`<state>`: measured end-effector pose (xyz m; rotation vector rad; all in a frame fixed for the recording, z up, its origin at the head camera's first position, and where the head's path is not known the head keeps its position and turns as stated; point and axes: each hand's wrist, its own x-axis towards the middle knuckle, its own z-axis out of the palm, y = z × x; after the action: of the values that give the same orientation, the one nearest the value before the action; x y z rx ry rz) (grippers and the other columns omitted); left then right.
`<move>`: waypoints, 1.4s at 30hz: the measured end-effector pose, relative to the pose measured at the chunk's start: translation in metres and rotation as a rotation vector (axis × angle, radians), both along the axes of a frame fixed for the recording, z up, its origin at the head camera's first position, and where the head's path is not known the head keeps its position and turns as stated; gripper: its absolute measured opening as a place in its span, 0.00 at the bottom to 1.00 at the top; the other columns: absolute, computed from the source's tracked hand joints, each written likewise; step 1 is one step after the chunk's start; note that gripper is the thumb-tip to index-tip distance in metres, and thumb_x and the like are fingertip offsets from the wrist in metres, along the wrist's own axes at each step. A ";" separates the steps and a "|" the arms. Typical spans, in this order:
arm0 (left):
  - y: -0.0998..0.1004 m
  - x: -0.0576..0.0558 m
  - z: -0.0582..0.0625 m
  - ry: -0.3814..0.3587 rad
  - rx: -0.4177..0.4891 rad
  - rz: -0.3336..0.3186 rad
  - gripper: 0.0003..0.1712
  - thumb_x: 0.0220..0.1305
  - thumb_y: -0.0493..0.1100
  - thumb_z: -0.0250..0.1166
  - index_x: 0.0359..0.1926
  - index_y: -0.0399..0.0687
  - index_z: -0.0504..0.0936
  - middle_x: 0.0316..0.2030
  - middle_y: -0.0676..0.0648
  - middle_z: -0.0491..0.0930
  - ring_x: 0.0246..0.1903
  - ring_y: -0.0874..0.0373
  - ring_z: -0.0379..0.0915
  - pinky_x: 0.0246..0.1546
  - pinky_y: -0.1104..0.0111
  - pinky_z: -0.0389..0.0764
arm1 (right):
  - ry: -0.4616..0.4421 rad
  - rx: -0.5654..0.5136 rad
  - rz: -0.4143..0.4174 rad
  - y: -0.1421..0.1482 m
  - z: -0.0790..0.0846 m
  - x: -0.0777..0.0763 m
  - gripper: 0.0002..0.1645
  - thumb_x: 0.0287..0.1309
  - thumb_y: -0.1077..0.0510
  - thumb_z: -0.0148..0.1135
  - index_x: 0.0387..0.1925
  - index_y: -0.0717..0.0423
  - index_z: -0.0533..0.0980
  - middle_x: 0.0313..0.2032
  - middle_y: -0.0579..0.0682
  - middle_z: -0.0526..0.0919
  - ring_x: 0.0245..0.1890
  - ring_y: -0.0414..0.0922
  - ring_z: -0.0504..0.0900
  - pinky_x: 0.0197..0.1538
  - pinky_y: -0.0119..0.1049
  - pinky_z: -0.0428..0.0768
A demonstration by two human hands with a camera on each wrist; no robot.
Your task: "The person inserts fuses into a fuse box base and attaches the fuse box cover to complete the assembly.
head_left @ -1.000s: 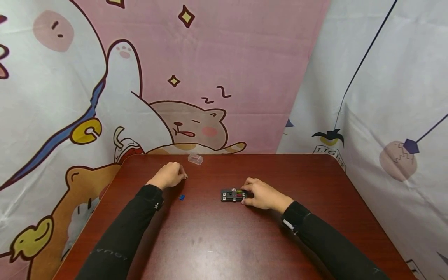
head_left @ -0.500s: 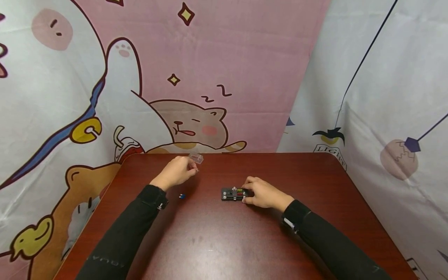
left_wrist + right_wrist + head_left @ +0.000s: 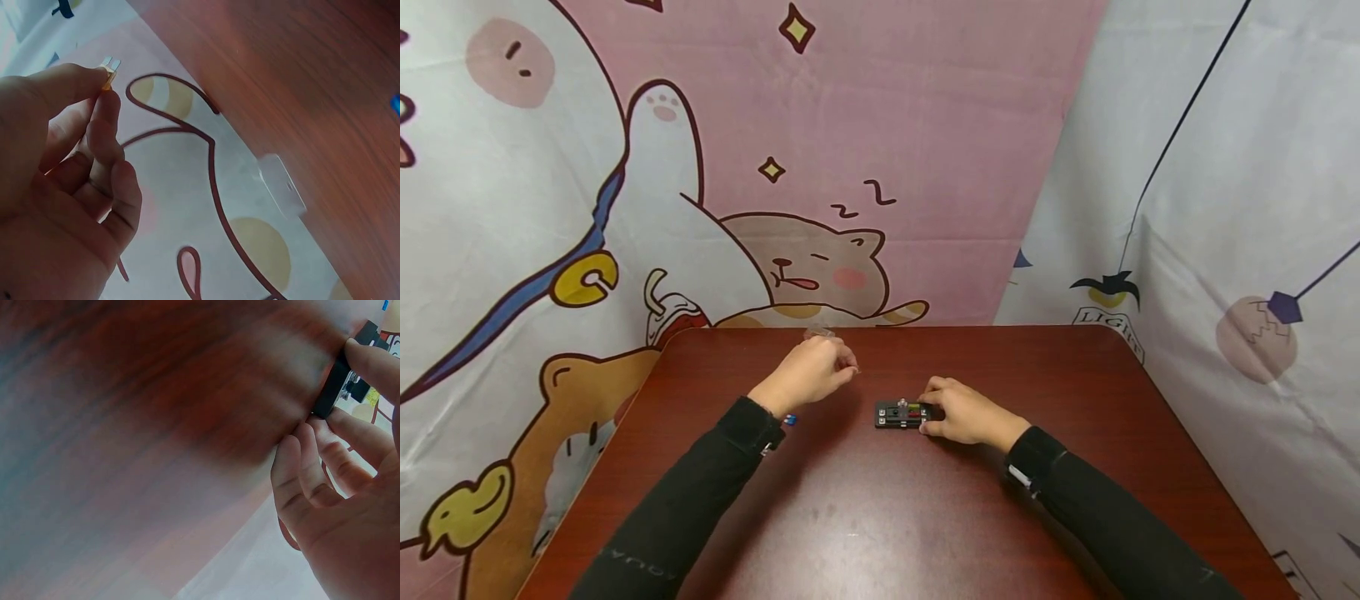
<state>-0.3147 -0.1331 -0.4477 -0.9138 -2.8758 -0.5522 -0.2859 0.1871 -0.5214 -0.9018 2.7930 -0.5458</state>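
My left hand (image 3: 808, 368) is raised over the back-left part of the table. Between thumb and index finger it pinches a small amber blade fuse (image 3: 110, 76), its two metal prongs pointing up in the left wrist view. To its right, a black fuse block (image 3: 889, 415) with metal terminals and red and yellow-green pieces lies on the table. My right hand (image 3: 968, 414) grips the block's right end between thumb and fingers; the right wrist view shows the block's dark side (image 3: 332, 387) between them.
A small blue piece (image 3: 790, 419), perhaps a fuse, lies on the brown table (image 3: 880, 517) beside my left wrist. Near the back edge, a clear plastic box (image 3: 281, 185) is partly hidden behind the left hand in the head view. A printed cloth (image 3: 962, 167) hangs behind the table.
My left hand has moved right from near the blue piece toward the fuse block, carrying the fuse. The right hand and the block have stayed in place.
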 end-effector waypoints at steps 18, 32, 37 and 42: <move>0.052 0.024 -0.016 0.116 -0.087 -0.118 0.03 0.73 0.44 0.75 0.40 0.54 0.94 0.37 0.54 0.89 0.36 0.59 0.84 0.47 0.59 0.85 | 0.025 -0.001 0.026 0.000 -0.002 -0.001 0.27 0.68 0.45 0.78 0.62 0.54 0.87 0.52 0.44 0.82 0.51 0.42 0.80 0.56 0.44 0.82; 0.065 0.027 -0.027 0.125 -0.227 -0.127 0.05 0.74 0.48 0.75 0.42 0.56 0.95 0.36 0.55 0.88 0.36 0.57 0.83 0.47 0.60 0.81 | 0.035 -0.010 0.029 0.000 -0.004 -0.002 0.24 0.67 0.46 0.79 0.59 0.51 0.88 0.50 0.43 0.82 0.50 0.41 0.79 0.54 0.42 0.81; 0.066 0.026 -0.031 0.154 -0.230 -0.138 0.04 0.73 0.47 0.76 0.40 0.56 0.95 0.35 0.55 0.88 0.36 0.57 0.84 0.44 0.60 0.81 | 0.051 -0.006 0.032 0.000 -0.003 -0.001 0.24 0.67 0.46 0.79 0.59 0.51 0.88 0.50 0.43 0.82 0.50 0.41 0.79 0.54 0.42 0.81; 0.066 0.025 -0.036 0.176 -0.241 -0.148 0.04 0.72 0.46 0.76 0.38 0.56 0.95 0.33 0.55 0.87 0.34 0.58 0.84 0.41 0.61 0.79 | 0.062 0.000 0.039 -0.001 -0.002 -0.001 0.25 0.67 0.45 0.78 0.59 0.52 0.88 0.50 0.43 0.82 0.51 0.42 0.80 0.54 0.43 0.81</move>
<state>-0.2900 -0.0671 -0.4834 -1.1524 -2.7694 -0.1253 -0.2870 0.1865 -0.5234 -0.9875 2.8239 -0.5205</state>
